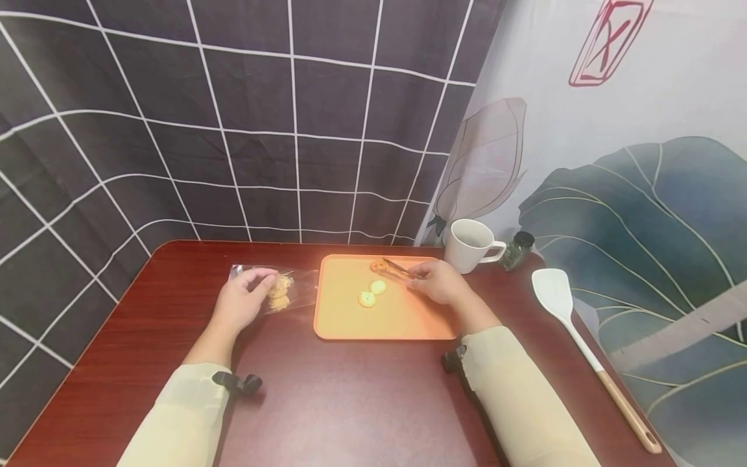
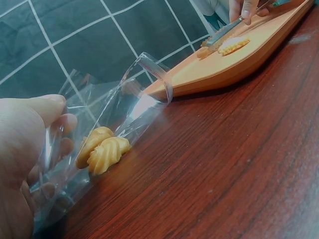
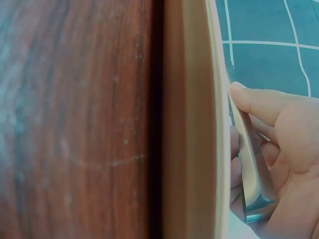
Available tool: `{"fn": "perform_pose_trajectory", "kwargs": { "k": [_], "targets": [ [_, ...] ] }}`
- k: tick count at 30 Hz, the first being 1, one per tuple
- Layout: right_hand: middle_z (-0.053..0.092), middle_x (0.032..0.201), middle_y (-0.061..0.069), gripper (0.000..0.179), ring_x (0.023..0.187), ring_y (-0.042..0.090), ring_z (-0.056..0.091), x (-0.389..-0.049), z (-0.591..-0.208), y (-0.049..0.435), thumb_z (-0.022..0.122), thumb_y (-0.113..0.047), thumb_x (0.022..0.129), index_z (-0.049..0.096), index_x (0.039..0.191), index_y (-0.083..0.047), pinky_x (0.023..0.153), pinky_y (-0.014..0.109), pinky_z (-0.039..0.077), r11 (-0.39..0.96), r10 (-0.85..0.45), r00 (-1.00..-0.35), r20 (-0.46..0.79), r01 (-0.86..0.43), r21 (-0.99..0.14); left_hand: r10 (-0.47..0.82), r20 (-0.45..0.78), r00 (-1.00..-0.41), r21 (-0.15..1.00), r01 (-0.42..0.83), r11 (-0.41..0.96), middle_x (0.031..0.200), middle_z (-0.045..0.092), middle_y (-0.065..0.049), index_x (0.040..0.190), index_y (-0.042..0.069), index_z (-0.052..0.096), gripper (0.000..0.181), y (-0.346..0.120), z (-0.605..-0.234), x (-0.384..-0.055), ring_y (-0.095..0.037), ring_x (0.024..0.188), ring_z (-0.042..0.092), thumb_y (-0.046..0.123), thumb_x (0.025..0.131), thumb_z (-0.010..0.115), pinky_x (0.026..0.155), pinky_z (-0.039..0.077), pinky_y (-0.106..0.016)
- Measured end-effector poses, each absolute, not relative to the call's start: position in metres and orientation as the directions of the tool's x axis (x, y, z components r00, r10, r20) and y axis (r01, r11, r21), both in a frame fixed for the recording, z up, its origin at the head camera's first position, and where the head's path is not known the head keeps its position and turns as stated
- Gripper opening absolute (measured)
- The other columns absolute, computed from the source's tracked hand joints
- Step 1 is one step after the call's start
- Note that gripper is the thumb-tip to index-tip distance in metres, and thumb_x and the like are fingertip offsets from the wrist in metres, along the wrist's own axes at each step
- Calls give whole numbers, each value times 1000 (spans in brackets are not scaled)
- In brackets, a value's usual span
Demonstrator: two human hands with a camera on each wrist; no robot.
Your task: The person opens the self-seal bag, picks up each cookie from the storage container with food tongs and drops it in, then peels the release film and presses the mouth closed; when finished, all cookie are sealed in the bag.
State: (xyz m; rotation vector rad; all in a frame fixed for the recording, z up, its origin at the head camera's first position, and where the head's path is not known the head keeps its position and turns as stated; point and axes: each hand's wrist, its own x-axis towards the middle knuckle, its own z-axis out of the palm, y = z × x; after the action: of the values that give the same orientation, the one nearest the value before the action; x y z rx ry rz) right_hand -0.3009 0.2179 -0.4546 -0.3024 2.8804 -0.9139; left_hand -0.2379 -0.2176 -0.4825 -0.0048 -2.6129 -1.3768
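Note:
My left hand pinches a clear plastic bag at the tray's left. Inside the bag lie swirled golden cookies. The bag's mouth faces the orange tray and reaches its edge. Over the tray's far right part, my right hand grips metal tongs, thumb on one arm. The tongs' tips point left, by a small brownish piece; whether they clasp it I cannot tell. Two pale yellow round cookies, one nearer and one farther, sit mid-tray.
A white mug stands behind the tray's right corner, with a dark-lidded jar beside it. A white spatula with a wooden handle lies along the right edge of the reddish-brown table. Curtains hang behind.

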Motion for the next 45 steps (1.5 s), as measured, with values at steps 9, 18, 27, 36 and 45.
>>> {"fn": "perform_pose_trajectory", "kwargs": {
  "k": [9, 18, 27, 36, 45],
  "targets": [
    [76, 133, 14, 40, 129, 33, 67, -294, -446, 212, 78, -29, 97, 76, 132, -10, 110, 53, 53, 788, -222, -974, -38, -156, -596, -85, 183, -979, 815, 103, 571, 125, 78, -17, 128, 10, 75, 33, -217, -484, -239, -35, 118, 71, 33, 109, 63, 103, 53, -50],
    [79, 127, 11, 35, 126, 28, 69, -289, -439, 196, 79, -26, 97, 78, 129, -12, 111, 50, 53, 769, -266, -964, 11, -219, -601, -85, 199, -976, 814, 116, 569, 124, 78, -17, 127, 9, 76, 31, -217, -485, -240, -34, 118, 71, 31, 109, 63, 103, 53, -50],
    [81, 122, 2, 33, 119, 23, 70, -272, -430, 163, 79, -28, 96, 79, 128, -19, 102, 45, 55, 775, -318, -948, 26, -275, -568, -81, 207, -975, 813, 125, 569, 125, 78, -17, 127, 8, 76, 30, -218, -486, -241, -35, 119, 71, 30, 109, 64, 104, 53, -51],
    [82, 118, 1, 30, 116, 21, 71, -266, -427, 129, 81, -25, 96, 81, 124, -16, 105, 44, 55, 735, -419, -908, 14, -349, -582, -83, 198, -977, 814, 117, 569, 126, 78, -18, 128, 8, 75, 32, -218, -485, -240, -37, 121, 71, 32, 109, 63, 107, 52, -55],
    [81, 123, -1, 28, 113, 17, 71, -270, -434, 106, 82, -24, 96, 81, 123, -17, 101, 38, 57, 720, -455, -890, -1, -367, -589, -81, 191, -978, 811, 111, 574, 128, 77, -18, 128, 10, 75, 33, -218, -483, -239, -38, 123, 69, 33, 109, 63, 109, 51, -57]
  ]
}}
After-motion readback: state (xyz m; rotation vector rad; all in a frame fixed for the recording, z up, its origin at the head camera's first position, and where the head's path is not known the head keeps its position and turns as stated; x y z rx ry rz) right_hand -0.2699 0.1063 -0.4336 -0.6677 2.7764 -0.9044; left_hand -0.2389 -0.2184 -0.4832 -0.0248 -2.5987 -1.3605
